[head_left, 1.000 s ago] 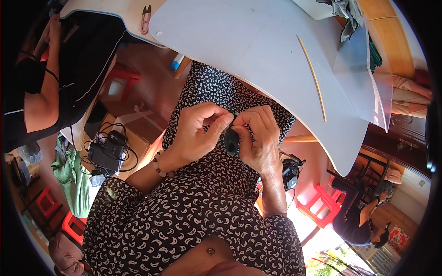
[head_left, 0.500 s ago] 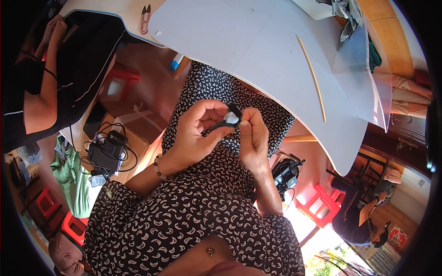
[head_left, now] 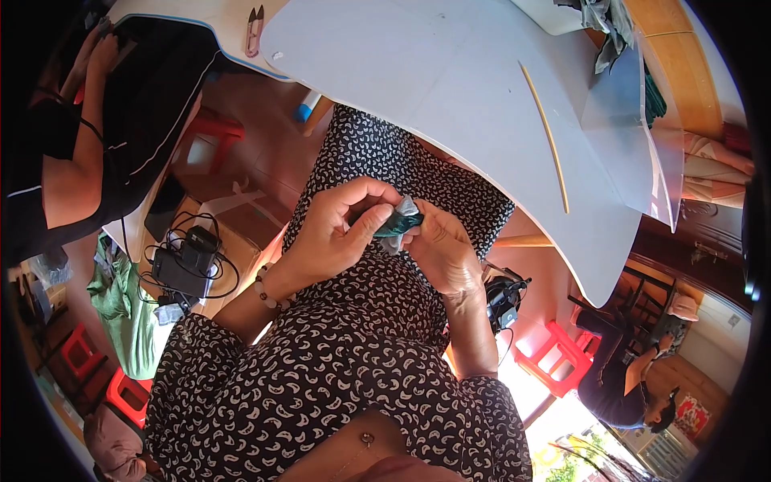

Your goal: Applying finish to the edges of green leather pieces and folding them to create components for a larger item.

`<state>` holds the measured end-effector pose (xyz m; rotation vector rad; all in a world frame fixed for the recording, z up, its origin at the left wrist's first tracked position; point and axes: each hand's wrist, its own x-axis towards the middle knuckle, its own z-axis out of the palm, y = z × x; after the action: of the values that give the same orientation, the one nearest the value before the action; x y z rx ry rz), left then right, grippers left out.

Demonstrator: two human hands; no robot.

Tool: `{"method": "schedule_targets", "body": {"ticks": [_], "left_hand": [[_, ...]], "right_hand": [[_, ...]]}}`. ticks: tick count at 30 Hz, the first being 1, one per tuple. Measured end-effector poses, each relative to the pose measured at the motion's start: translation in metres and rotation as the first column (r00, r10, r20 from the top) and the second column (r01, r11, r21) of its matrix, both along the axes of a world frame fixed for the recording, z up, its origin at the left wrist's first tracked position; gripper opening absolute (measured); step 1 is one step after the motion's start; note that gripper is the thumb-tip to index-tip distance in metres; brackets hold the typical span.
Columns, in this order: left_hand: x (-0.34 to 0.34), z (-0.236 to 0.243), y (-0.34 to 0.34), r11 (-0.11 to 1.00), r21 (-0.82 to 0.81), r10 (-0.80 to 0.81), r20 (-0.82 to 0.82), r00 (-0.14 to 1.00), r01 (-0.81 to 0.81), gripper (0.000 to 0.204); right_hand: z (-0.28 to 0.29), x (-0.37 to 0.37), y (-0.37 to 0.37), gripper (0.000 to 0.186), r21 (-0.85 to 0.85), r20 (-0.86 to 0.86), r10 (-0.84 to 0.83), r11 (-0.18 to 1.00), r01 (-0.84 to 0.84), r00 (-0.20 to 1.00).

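A small, dark teal piece of fabric with a pale grey part [head_left: 400, 221] is held over my patterned lap, below the table's edge. My left hand [head_left: 341, 229] pinches its left side between thumb and curled fingers. My right hand [head_left: 438, 249] grips its right side, fingers closed round it. Beyond them lies the light grey tabletop [head_left: 434, 56], with a thin wooden stick [head_left: 544, 136] on it and small thread snips [head_left: 254, 32] at its upper left.
Co-workers [head_left: 72, 161] [head_left: 622, 369] are at the left and lower right. Cabled black devices [head_left: 189, 265] lie on a box at left; red stools [head_left: 554, 361] stand around. A clear panel [head_left: 610, 153] and crumpled grey cloth [head_left: 598, 24] are at the table's right.
The small piece has turned in my fingers, showing more grey and teal. My right hand has shifted and rotated around it; my left hand has moved slightly.
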<state>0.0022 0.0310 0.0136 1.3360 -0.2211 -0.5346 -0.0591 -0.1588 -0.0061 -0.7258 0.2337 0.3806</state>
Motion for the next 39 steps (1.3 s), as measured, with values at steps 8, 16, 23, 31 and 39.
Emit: {"method": "schedule_targets", "body": {"ticks": [8, 16, 23, 31, 39], "left_hand": [[-0.003, -0.014, -0.005, 0.961, 0.220, 0.072, 0.389, 0.918, -0.169, 0.014], [-0.008, -0.012, -0.013, 0.971, 0.172, 0.149, 0.106, 0.983, -0.166, 0.012], [0.001, -0.011, -0.009, 0.975, 0.126, 0.162, 0.149, 0.975, -0.182, 0.009], [-0.003, -0.015, -0.003, 0.981, 0.004, 0.190, 0.164, 0.968, -0.193, 0.009], [0.005, 0.010, -0.003, 0.984, 0.145, 0.047, 0.361, 0.931, -0.106, 0.018]], "right_hand": [[0.015, 0.003, 0.019, 0.023, -0.483, 0.154, -0.100, 0.860, 0.163, 0.983], [0.002, 0.000, 0.018, 0.012, -0.785, 0.506, -0.059, 0.381, 0.488, 0.860], [0.000, -0.002, 0.013, 0.007, -0.385, 0.180, -0.232, 0.878, 0.285, 0.956], [0.014, 0.004, 0.016, 0.022, -0.080, 0.046, -0.258, 0.962, 0.261, 0.965], [0.029, 0.017, -0.004, 0.006, -0.803, 0.240, 0.138, 0.585, 0.116, 0.961]]}}
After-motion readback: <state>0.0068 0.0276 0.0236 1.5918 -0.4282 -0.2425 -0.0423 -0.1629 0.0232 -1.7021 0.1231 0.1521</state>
